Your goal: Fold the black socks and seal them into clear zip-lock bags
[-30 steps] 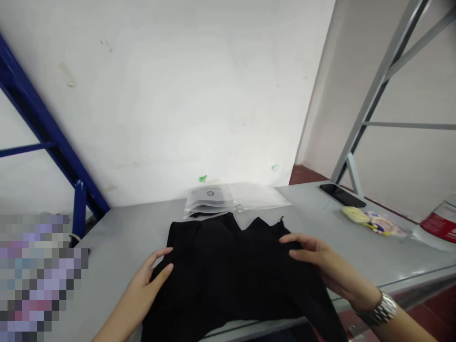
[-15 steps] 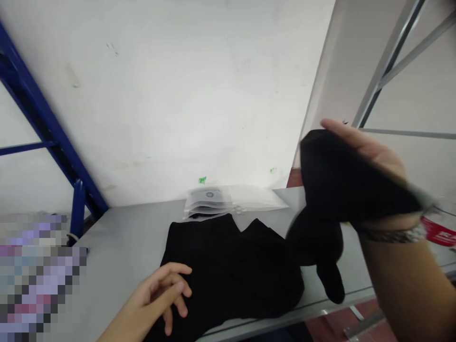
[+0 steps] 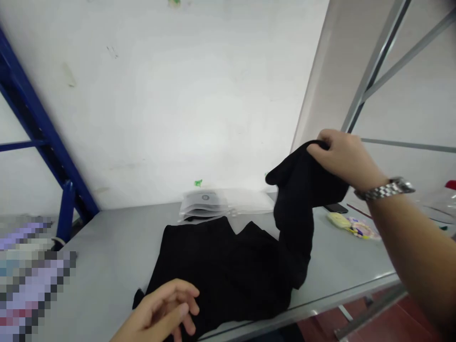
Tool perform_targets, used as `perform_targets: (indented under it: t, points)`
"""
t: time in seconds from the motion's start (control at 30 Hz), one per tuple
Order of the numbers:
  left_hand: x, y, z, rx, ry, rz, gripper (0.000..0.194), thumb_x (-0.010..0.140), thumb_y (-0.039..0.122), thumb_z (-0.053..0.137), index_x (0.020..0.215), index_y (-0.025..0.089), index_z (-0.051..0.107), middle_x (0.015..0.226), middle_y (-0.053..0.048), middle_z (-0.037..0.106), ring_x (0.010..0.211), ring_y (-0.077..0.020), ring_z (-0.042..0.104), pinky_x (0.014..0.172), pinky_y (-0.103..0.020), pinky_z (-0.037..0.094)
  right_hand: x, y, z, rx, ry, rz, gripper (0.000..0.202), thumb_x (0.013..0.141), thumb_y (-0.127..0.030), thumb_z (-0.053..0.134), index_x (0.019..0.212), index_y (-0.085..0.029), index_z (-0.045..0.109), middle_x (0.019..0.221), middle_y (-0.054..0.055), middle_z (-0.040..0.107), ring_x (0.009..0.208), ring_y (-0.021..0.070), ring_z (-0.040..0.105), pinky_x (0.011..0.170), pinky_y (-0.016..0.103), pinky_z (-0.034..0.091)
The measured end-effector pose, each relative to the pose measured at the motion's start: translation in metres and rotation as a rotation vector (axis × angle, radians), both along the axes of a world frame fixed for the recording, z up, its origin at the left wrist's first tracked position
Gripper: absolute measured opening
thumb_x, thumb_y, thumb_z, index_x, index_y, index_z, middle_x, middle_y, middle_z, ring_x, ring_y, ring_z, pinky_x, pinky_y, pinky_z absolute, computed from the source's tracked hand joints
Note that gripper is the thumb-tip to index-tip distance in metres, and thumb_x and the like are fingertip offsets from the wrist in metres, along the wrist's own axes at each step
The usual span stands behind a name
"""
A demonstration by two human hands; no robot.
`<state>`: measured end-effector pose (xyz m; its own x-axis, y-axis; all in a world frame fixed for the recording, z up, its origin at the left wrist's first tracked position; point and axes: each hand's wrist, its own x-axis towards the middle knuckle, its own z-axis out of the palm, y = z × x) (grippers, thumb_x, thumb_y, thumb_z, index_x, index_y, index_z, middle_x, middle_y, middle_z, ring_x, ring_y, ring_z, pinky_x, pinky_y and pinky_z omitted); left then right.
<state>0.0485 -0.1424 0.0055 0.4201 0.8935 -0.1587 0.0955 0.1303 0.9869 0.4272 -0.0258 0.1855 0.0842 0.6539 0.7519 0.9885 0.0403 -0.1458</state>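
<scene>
A black garment (image 3: 221, 275) lies spread on the grey table, with a notch in its far edge. My right hand (image 3: 338, 152) pinches a long, sleeve-like part of it between thumb and fingers and holds that part up off the table at the right. The lifted cloth hangs in folds down to the rest of the garment. Over the garment's near left side is my left hand (image 3: 174, 308), its fingers loosely bent and apart with nothing in them. Whether its fingertips touch the cloth I cannot tell.
Clear plastic zip bags (image 3: 204, 204) lie at the table's back by the white wall. A dark phone (image 3: 336, 208) and a yellow patterned item (image 3: 352, 225) sit to the right. A blue metal frame (image 3: 42, 128) stands left, beside pixelated items.
My right hand has turned from raised and palm-up under the cloth to gripping it from above, drawing the loose part up. My left hand has shifted slightly down and right, fingers still bent.
</scene>
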Motion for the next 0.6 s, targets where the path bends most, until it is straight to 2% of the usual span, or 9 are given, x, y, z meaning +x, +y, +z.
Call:
perform_targets:
  t: [0.1,0.2,0.23,0.3,0.33,0.37,0.4,0.47,0.6]
  points:
    - [-0.001,0.006,0.003,-0.065,-0.146,-0.026,0.032,0.082,0.047,0.057,0.1,0.021,0.065,0.091,-0.007,0.065,0.077,-0.0204,0.063,0.061,-0.028,0.05,-0.016,-0.009,0.014,0.027,0.268,0.15,0.014,0.08,-0.026,0.05,0.066,-0.021,0.049,0.054,-0.001,0.046,0.049,0.0121,0.04,0.048,0.028,0.032]
    - [0.01,0.015,0.006,-0.188,-0.374,-0.018,0.046,0.082,0.053,0.053,0.108,0.016,0.064,0.105,-0.014,0.066,0.097,-0.0276,0.062,0.078,-0.036,0.051,-0.064,-0.024,0.006,-0.141,0.545,0.512,0.016,0.083,-0.032,0.051,0.074,-0.02,0.053,0.063,-0.001,0.054,0.052,0.0105,0.048,0.046,0.023,0.036]
    - [0.015,0.019,0.006,-0.263,-0.447,-0.017,0.056,0.081,0.059,0.05,0.11,0.014,0.063,0.108,-0.016,0.066,0.103,-0.0301,0.06,0.085,-0.039,0.049,-0.084,-0.031,-0.004,-0.213,0.574,0.626,0.016,0.083,-0.033,0.051,0.076,-0.019,0.054,0.063,-0.002,0.053,0.053,0.0096,0.049,0.047,0.022,0.037]
    - [0.023,0.028,0.004,-0.418,-0.546,0.018,0.068,0.077,0.068,0.046,0.108,0.011,0.064,0.108,-0.017,0.067,0.109,-0.0324,0.058,0.093,-0.042,0.045,-0.123,-0.048,-0.032,-0.492,0.471,0.962,0.02,0.085,-0.038,0.05,0.083,-0.019,0.056,0.066,-0.004,0.056,0.057,0.0085,0.051,0.05,0.019,0.04]
    - [0.026,0.032,0.003,-0.479,-0.559,0.061,0.069,0.075,0.07,0.045,0.105,0.011,0.066,0.104,-0.016,0.068,0.107,-0.0323,0.059,0.093,-0.043,0.045,-0.139,-0.056,-0.049,-0.701,0.306,1.16,0.022,0.083,-0.04,0.054,0.086,-0.019,0.058,0.072,-0.004,0.059,0.063,0.0086,0.054,0.056,0.019,0.043]
    - [0.027,0.036,0.001,-0.525,-0.548,0.116,0.066,0.075,0.069,0.047,0.1,0.012,0.067,0.098,-0.014,0.071,0.102,-0.0319,0.062,0.09,-0.042,0.047,-0.15,-0.063,-0.066,-0.84,0.158,1.286,0.025,0.079,-0.043,0.06,0.086,-0.019,0.06,0.074,-0.003,0.061,0.064,0.0085,0.056,0.058,0.018,0.043]
    - [0.027,0.039,0.0,-0.559,-0.52,0.176,0.059,0.075,0.065,0.051,0.096,0.013,0.068,0.092,-0.012,0.072,0.097,-0.0312,0.065,0.086,-0.041,0.05,-0.156,-0.068,-0.083,-0.951,0.025,1.341,0.023,0.081,-0.041,0.058,0.086,-0.018,0.061,0.081,-0.001,0.063,0.067,0.0085,0.057,0.061,0.018,0.044]
    - [0.023,0.043,0.0,-0.628,-0.444,0.265,0.044,0.075,0.054,0.059,0.09,0.014,0.069,0.083,-0.01,0.073,0.089,-0.0301,0.068,0.08,-0.039,0.053,-0.154,-0.072,-0.111,-1.001,-0.11,1.285,0.02,0.081,-0.037,0.058,0.087,-0.018,0.064,0.087,0.001,0.065,0.071,0.0104,0.059,0.065,0.02,0.045]
    - [0.014,0.046,0.006,-0.654,-0.363,0.379,0.035,0.073,0.041,0.067,0.096,0.014,0.067,0.082,-0.008,0.074,0.085,-0.0284,0.069,0.077,-0.035,0.055,-0.111,-0.05,-0.142,-0.833,0.048,0.907,0.019,0.083,-0.028,0.052,0.094,-0.02,0.065,0.094,0.005,0.065,0.083,0.0167,0.06,0.076,0.028,0.046]
